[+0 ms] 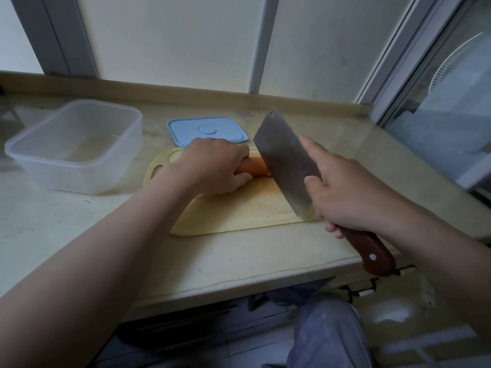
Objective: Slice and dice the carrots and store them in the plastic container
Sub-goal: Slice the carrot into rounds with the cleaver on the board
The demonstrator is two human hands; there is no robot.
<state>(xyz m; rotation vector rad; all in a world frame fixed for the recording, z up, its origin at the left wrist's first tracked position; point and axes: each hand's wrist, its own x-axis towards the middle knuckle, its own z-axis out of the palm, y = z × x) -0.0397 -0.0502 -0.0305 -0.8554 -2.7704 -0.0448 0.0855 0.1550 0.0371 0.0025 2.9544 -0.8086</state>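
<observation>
On the pale stone counter [239, 261], one clear rectangular plastic container [79, 179] sits well left of the left hand's grip, with no carrot in it. One yellow plastic cutting board [239, 211] lies under both hands, and one blue lid [186, 128] just beyond them. The right hand [353, 192] is wrapped round the wooden handle of one steel cleaver [284, 160]. The left hand [212, 166] clasps one orange carrot [252, 166], whose long axis runs rightward from that grip, under the blade crossing it. No cut pieces are visible.

The carrot [252, 166] is mostly hidden beneath the left hand [212, 166] and cleaver [287, 163].
</observation>
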